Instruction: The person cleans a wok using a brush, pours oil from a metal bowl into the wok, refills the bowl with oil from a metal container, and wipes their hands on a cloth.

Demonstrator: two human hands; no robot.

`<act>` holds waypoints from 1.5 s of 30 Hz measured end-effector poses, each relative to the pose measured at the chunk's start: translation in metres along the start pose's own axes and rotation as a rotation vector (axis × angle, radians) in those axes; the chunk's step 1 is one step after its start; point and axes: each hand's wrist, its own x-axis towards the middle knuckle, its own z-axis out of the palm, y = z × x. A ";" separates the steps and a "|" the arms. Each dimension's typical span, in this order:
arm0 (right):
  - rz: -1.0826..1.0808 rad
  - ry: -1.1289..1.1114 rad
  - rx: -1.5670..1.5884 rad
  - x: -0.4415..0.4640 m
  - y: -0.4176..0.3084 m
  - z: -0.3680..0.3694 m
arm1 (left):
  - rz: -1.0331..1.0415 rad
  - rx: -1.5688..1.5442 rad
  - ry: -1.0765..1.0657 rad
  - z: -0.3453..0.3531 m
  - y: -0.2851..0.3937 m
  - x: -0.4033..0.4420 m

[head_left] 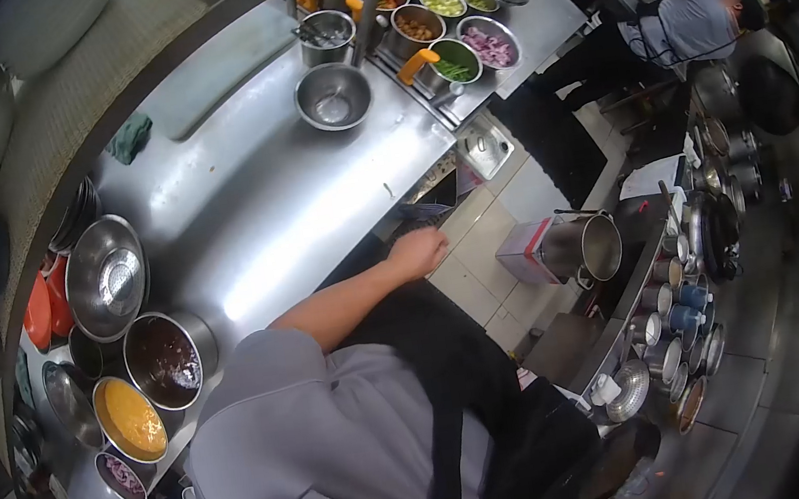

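Note:
My left hand [420,253] reaches forward past the edge of the steel worktable [316,230], above the tiled floor. Its fingers are curled closed, and nothing shows in them. It appears apart from the table. My right hand is outside the picture; only part of a grey sleeve shows at the bottom. An empty steel bowl [333,97] sits on the table ahead of my left hand. Back along the table stand a pot of dark liquid [170,360], a pot of orange liquid [130,419] and a small pot of chopped onion [122,478].
Several pots of cut vegetables, including red onion [489,42], stand on the far counter. On the floor side is a tall metal pot [593,247] beside a white-and-red box [524,253]. Cookware lines the stove side at right. A co-worker [683,25] stands farther off.

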 end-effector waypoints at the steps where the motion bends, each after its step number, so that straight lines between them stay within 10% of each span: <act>1: 0.000 -0.010 -0.012 0.000 -0.006 0.003 | 0.054 0.036 0.100 -0.015 0.009 0.006; 10: -0.015 -0.142 -0.080 0.063 -0.044 0.057 | -0.160 0.412 0.416 -0.114 -0.006 -0.012; 29: -0.116 -0.474 -0.117 0.318 -0.090 0.151 | -0.463 0.762 0.645 -0.039 -0.008 0.038; 45: -0.174 -0.676 -0.145 0.403 -0.143 0.211 | -0.318 0.505 0.219 0.075 0.112 0.246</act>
